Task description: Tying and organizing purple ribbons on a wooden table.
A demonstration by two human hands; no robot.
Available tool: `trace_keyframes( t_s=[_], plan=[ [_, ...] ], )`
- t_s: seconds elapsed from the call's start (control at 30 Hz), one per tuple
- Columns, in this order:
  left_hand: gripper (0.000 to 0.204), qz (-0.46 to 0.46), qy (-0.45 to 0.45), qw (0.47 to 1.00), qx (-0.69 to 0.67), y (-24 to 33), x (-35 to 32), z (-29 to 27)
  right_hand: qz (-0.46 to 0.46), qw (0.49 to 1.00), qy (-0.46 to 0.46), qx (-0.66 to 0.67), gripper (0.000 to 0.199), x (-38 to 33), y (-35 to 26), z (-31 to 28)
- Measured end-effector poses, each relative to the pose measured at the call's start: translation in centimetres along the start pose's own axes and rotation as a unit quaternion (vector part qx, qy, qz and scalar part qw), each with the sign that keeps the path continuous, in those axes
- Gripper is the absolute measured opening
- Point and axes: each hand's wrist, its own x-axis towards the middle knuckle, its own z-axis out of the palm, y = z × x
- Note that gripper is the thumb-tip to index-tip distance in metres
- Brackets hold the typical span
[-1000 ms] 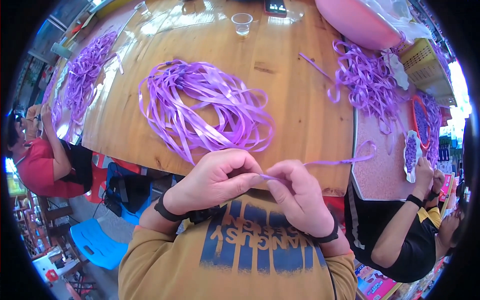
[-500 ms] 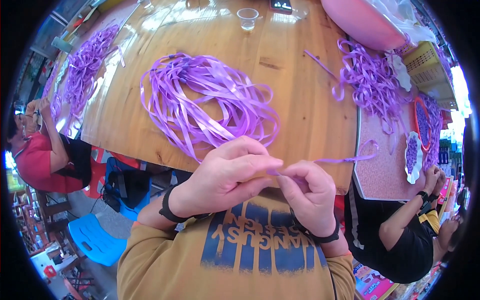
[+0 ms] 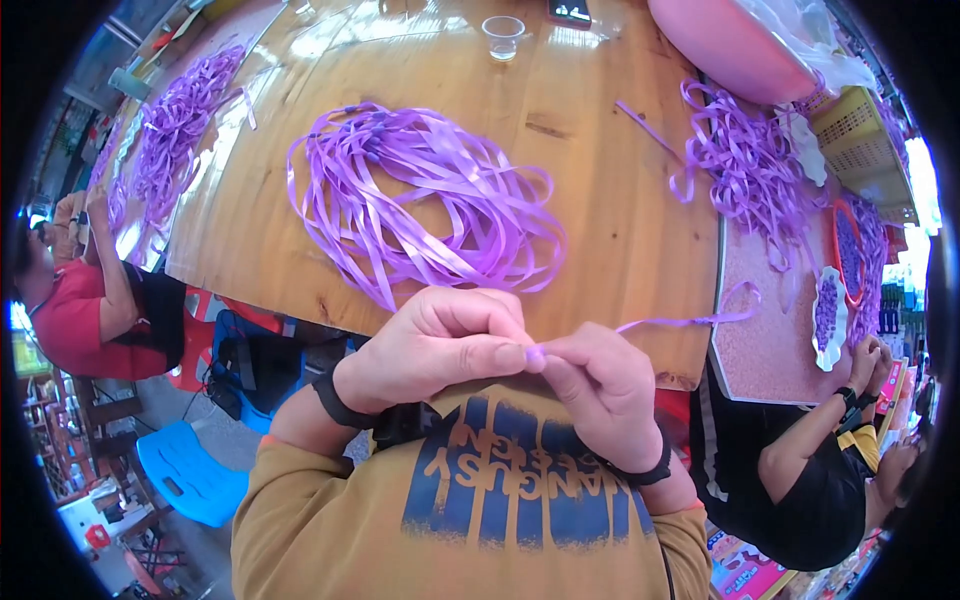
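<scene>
Just past the table's near edge, my left hand (image 3: 445,345) and my right hand (image 3: 603,388) meet fingertip to fingertip. Thumb and forefinger of each are pinched on a small purple bit of ribbon (image 3: 536,357), most of it hidden by the fingers. From behind my right hand a thin purple ribbon length (image 3: 668,323) runs along the table to a small loop at its right edge. Ahead of my hands lies a large loose bundle of shiny purple ribbons (image 3: 430,205), with darker purple pieces gathered at its far left end.
A clear plastic cup (image 3: 503,38) and a dark phone (image 3: 569,12) are at the table's far side. At right are a ribbon heap (image 3: 745,170), pink basin (image 3: 735,45), yellow basket (image 3: 855,130) and white dish (image 3: 828,318) of purple bits. Co-workers sit on both sides.
My fingertips have come together, and the left thumb now presses on the purple bit. Both hands have shifted slightly toward me. The bundle appears a little further right in the picture.
</scene>
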Motion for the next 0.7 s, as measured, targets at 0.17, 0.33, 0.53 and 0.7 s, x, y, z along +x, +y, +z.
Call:
trace_keyframes(
  t_s=[0.17, 0.33, 0.53, 0.7],
  plan=[
    [0.009, 0.144, 0.045, 0.953, 0.261, -0.3, 0.9, 1.0, -0.074, 0.989, 0.005, -0.125, 0.010, 0.2, 0.1, -0.1],
    [0.007, 0.213, 0.022, 0.808, 0.549, -1.0, 1.2, 1.1, -0.069, 0.984, 0.043, -0.159, 0.014, -0.5, 0.2, -0.7],
    [0.009, 0.035, -0.072, 0.958, 0.274, 0.2, 1.1, 0.7, -0.057, 0.995, 0.058, -0.055, 0.019, -0.4, 0.2, -0.6],
    [0.006, 0.024, -0.072, 0.973, 0.218, -0.1, 1.2, 0.7, -0.067, 0.996, 0.049, -0.040, 0.017, -0.6, 0.4, -1.0]
  ],
)
